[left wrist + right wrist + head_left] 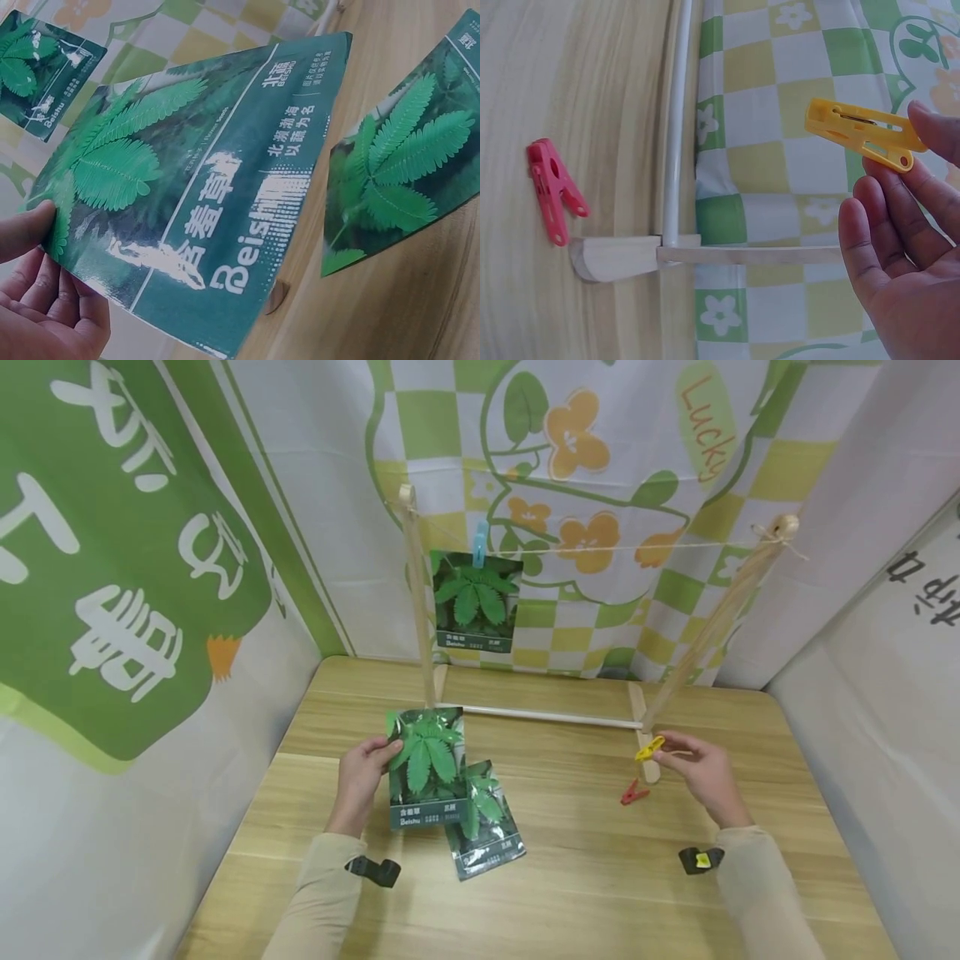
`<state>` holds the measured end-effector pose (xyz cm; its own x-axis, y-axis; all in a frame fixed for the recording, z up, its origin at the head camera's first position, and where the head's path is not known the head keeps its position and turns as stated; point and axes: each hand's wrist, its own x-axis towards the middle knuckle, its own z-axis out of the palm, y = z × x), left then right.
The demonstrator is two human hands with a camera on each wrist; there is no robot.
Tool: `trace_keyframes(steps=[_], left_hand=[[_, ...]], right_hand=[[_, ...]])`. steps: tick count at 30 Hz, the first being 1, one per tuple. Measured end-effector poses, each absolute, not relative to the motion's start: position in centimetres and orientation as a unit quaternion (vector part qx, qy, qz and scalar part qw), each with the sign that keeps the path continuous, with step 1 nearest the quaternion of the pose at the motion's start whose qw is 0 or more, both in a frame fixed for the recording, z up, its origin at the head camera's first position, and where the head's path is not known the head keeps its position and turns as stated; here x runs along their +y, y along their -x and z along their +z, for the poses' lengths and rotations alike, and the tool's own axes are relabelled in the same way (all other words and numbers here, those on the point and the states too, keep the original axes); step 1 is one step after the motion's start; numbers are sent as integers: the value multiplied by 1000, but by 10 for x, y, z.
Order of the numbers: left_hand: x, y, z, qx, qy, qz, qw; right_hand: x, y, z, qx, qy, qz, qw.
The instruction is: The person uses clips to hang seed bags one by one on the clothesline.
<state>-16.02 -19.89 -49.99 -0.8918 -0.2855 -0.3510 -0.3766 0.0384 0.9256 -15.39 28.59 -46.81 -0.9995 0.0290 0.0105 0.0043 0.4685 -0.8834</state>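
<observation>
- left fingers [46,289] pinch glossy rectangular leaf-print packet [427,766]
- right fingers [862,251] pinch yellow plastic clothespin [650,748]
- red V-shaped clothespin [550,187], second packet [491,827] on wood-grain tabletop [585,877]

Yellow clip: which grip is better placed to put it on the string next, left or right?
Probably the right. The right grip pinches the yellow clip by its handle end, leaving the other end free toward the string; the left grip is busy holding a packet.
</observation>
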Motion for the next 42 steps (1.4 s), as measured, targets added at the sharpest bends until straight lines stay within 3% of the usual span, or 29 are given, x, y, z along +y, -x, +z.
trace_keyframes(steps=[23, 33, 42], left_hand=[[-193, 173, -480, 704, 225, 674, -14], [-188, 177, -468, 670, 238, 698, -80], [-184, 185, -460, 672, 218, 702, -88]], right_hand=[[290, 170, -434, -843, -15, 530, 87], [285, 182, -413, -833, -42, 538, 121], [282, 185, -399, -810, -60, 566, 141]])
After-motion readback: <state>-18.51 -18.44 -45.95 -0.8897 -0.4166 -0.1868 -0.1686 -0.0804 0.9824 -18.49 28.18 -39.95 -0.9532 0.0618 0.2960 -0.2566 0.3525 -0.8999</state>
